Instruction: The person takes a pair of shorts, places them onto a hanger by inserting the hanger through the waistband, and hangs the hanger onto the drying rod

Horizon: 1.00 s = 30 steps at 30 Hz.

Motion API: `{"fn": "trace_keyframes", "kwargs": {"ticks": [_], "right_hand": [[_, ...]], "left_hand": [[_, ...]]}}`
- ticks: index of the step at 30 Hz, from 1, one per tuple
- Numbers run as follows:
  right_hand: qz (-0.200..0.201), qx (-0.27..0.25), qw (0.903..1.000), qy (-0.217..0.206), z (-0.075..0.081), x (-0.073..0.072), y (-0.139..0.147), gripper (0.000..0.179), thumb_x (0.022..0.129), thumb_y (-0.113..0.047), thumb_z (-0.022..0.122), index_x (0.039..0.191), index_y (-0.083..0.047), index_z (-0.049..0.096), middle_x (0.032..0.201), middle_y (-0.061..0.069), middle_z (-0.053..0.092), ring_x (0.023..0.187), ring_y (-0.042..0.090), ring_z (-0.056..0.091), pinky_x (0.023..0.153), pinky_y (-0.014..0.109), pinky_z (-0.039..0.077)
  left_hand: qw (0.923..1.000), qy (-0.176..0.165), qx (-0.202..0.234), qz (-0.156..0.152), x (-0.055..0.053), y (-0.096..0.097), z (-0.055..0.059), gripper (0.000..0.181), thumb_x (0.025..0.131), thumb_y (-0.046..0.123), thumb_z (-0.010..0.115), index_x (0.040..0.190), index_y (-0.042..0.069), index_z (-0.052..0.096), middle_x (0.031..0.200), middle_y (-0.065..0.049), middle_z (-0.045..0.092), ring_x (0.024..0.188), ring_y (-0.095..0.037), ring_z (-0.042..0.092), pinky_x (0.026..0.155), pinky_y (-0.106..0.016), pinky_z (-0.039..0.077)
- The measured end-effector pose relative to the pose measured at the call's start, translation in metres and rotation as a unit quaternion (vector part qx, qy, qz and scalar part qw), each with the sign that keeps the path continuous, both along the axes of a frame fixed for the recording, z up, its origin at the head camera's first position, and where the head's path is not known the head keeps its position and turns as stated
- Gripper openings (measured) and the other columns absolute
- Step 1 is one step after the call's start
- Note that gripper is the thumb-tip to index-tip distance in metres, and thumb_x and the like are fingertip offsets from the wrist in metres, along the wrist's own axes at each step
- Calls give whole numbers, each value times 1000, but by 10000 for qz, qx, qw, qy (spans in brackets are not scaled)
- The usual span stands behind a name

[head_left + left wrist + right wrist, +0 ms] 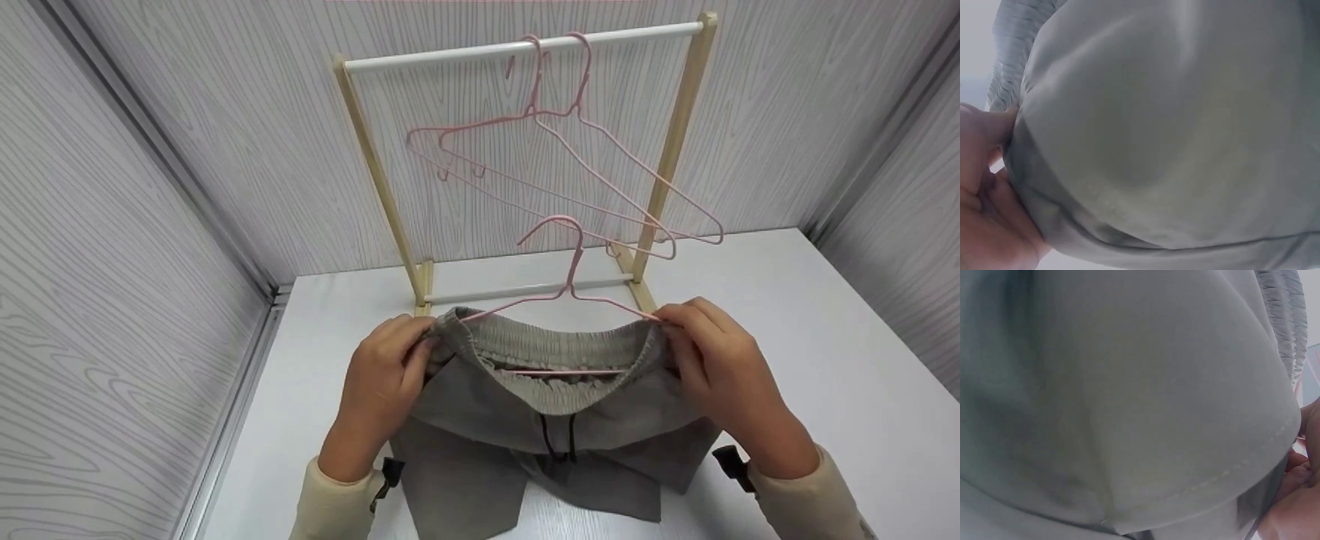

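Observation:
Grey shorts (480, 405) with an elastic waistband and a black drawstring hang between my two hands in the head view. My left hand (386, 367) pinches the left side of the waistband. On the other side my right hand (716, 360) pinches the right end of the waistband, beside the shoulder of a pink hanger (571, 277). The hanger's hook stands up above the waistband, and its lower bar shows inside the waist opening. Grey fabric (1157, 129) fills most of the left wrist view, and likewise the shorts' cloth (1157, 399) in the right wrist view.
Behind the shorts stands a rack with wooden legs (379, 180) and a white rail (465, 54). Two pink hangers (611, 169) hang from the rail. The white table (765, 315) is bounded by patterned walls (135, 225) at the back and sides.

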State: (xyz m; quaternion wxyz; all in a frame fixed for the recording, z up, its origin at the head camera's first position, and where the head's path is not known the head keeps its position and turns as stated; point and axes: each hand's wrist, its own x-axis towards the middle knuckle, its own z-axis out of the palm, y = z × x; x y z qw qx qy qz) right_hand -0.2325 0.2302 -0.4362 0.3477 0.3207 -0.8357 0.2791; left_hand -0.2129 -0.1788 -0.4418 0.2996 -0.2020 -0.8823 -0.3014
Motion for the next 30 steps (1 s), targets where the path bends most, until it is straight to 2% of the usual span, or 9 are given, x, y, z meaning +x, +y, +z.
{"fn": "trace_keyframes", "kwargs": {"ticks": [8,16,20,27,30], "right_hand": [[35,-71,9999,-95,1,0,3,32,101,7,69,128,-8,74,103,3,70,84,5,53,73,20,44],[139,102,9997,-168,1,-3,9,43,100,8,71,139,-10,72,108,6,72,87,4,56,76,20,46],[42,80,9998,-177,1,-4,11,46,99,6,73,141,-11,71,106,4,71,86,4,54,75,20,44],[-118,-251,9996,-112,2,-4,13,20,97,7,73,116,-1,73,100,6,69,87,8,53,76,24,42],[-173,-426,9989,-113,3,-3,13,13,100,5,71,113,1,72,97,8,68,86,9,52,76,27,41]], "left_hand": [[9990,234,375,91,1,0,0,13,105,8,70,112,12,81,84,1,65,73,-9,50,65,-32,47],[9970,330,690,87,2,-3,2,16,103,4,71,115,7,82,94,-3,73,83,-11,62,72,-34,54],[9959,401,805,116,2,-4,2,16,104,3,72,115,6,83,92,-3,72,81,-10,60,70,-30,53],[9953,471,845,61,4,-1,1,15,105,7,72,115,7,82,87,-1,68,76,-9,54,67,-26,47],[9955,450,831,74,4,-2,3,14,106,9,71,114,8,81,89,0,69,78,-9,53,68,-27,46]]}}
